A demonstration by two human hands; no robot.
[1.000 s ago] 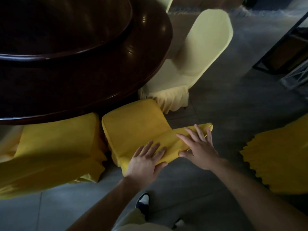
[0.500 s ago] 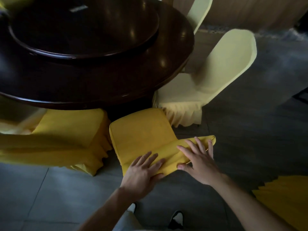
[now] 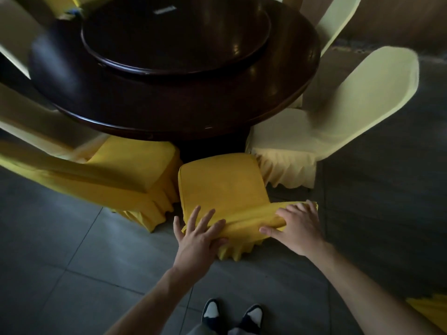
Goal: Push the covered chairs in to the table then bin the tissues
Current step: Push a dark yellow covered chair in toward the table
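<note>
A chair in a bright yellow cover (image 3: 222, 187) stands right in front of me, its seat front near the dark round table (image 3: 183, 97). My left hand (image 3: 198, 238) lies on the top of its backrest at the left, fingers spread and thumb curled round the edge. My right hand (image 3: 296, 228) grips the backrest top at the right, fingers over it and thumb underneath. No tissues are in sight.
Another yellow-covered chair (image 3: 116, 175) sits to the left, a pale cream-covered chair (image 3: 338, 122) to the right, both partly under the table. A raised round turntable (image 3: 176, 35) tops the table. More pale chairs ring the far side. Grey tiled floor (image 3: 72, 274) lies around my shoes (image 3: 232, 315).
The view has pulled back and tilted up, showing more of the table. The chair's backrest has come upright and my right hand has closed round its top edge.
</note>
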